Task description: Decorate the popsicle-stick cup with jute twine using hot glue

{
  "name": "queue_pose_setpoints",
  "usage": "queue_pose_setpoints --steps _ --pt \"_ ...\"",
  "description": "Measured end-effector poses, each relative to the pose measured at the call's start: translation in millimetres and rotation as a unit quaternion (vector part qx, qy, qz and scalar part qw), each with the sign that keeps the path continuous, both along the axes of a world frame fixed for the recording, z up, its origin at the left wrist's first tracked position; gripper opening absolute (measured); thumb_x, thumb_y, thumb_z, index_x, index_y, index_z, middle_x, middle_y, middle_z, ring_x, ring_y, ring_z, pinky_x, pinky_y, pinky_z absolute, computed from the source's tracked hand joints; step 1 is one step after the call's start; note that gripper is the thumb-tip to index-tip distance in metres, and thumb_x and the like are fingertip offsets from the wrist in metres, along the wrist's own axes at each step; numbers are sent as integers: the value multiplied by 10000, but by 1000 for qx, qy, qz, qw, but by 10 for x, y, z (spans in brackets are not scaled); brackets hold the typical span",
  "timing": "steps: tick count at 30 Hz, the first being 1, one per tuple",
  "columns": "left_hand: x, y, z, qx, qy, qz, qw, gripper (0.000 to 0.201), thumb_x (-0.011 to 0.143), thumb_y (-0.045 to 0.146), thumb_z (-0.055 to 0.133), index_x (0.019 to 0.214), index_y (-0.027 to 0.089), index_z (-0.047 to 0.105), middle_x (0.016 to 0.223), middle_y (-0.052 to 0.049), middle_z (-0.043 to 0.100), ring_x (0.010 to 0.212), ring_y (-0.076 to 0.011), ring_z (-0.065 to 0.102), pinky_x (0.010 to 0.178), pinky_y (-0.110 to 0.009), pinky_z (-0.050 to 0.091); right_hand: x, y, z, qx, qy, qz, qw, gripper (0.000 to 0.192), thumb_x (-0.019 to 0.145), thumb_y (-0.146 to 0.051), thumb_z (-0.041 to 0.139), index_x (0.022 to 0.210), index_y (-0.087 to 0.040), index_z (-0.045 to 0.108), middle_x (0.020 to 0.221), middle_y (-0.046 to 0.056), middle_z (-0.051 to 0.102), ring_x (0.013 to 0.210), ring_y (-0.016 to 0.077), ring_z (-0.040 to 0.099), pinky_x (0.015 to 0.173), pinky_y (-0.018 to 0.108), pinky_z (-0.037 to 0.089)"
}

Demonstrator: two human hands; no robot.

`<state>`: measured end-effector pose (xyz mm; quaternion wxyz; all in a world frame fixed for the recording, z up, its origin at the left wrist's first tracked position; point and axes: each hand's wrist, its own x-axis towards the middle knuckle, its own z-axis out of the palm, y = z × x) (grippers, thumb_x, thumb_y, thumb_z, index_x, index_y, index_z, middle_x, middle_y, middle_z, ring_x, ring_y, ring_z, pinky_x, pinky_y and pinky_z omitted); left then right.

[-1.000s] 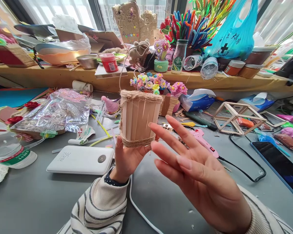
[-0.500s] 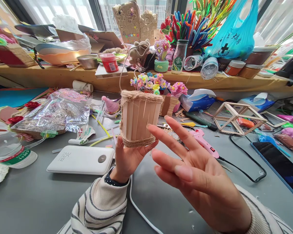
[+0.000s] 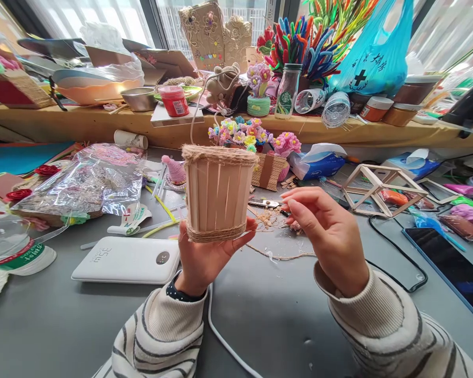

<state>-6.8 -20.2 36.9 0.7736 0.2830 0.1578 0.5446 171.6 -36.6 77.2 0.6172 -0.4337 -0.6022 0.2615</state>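
My left hand [image 3: 205,257] supports a small wooden-stick basket [image 3: 218,194] from below, thumb and fingers round its base. Flat pale sticks form its wall, with narrow gaps between them, and jute twine wraps the rim and the bottom edge. My right hand [image 3: 323,226] is raised to the right of the basket, apart from it. Its thumb and fingertips are drawn together in a pinch; whether anything thin is between them I cannot make out. A strand of twine [image 3: 279,256] lies on the table between the hands.
A white power bank [image 3: 126,260] lies left of my left wrist, with a white cable [image 3: 230,341] at the front. On the right are a stick frame [image 3: 382,191] and a phone [image 3: 449,268]. Pipe-cleaner flowers [image 3: 244,131] stand behind the basket, below the cluttered ledge [image 3: 228,128].
My right hand has drawn away from the basket to the right, its spread fingers now pinched together. The glue gun is now hidden behind it. The basket has shifted slightly left.
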Motion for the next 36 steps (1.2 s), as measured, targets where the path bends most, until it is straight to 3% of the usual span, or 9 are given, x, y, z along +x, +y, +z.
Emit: queue_pose_setpoints --steps 3,8,17,24,32,36 --pt "-13 2 -5 -1 18 -7 1000 707 628 697 551 1070 151 633 974 -109 684 949 -289 623 917 -459 439 18 11 -11 13 -63 -21 998 75 793 -273 598 777 -207 628 945 54 612 894 155 594 622 244 548" --pt "-2 2 16 -1 18 5 1000 675 621 683 569 1063 177 634 983 -95 681 938 -292 627 913 -471 441 20 -38 55 65 -187 -79 977 54 742 -254 646 700 -219 644 1030 64 592 1015 207 551 847 385 488" --pt "-1 -14 17 -2 2 16 1000 647 628 660 583 1074 194 622 998 -79 686 916 -277 640 899 -456 459 -18 -61 37 91 -286 -86 950 61 718 -284 664 743 -228 668 1151 81 574 1090 264 516 877 479 463" --pt "-22 -11 -17 -2 11 9 1000 652 632 668 569 1098 214 612 1021 -76 670 966 -296 619 963 -495 393 -42 -51 -9 86 -294 -91 947 77 721 -296 673 755 -227 675 1162 91 580 1092 266 517 845 468 475" --pt "-5 -16 -40 23 -10 1 1000 647 648 641 577 1164 250 581 1034 -60 674 938 -276 630 926 -459 423 -58 -46 -36 76 -282 -93 952 64 755 -262 634 731 -217 673 1156 98 584 1094 262 520 839 463 479" --pt "-24 -15 -40 31 8 -23 999 691 654 668 550 1160 200 589 1004 -96 677 989 -311 606 934 -495 406 -60 -47 -36 81 -283 -96 951 56 757 -245 627 733 -215 669 1152 99 585 1094 261 522 832 457 482"
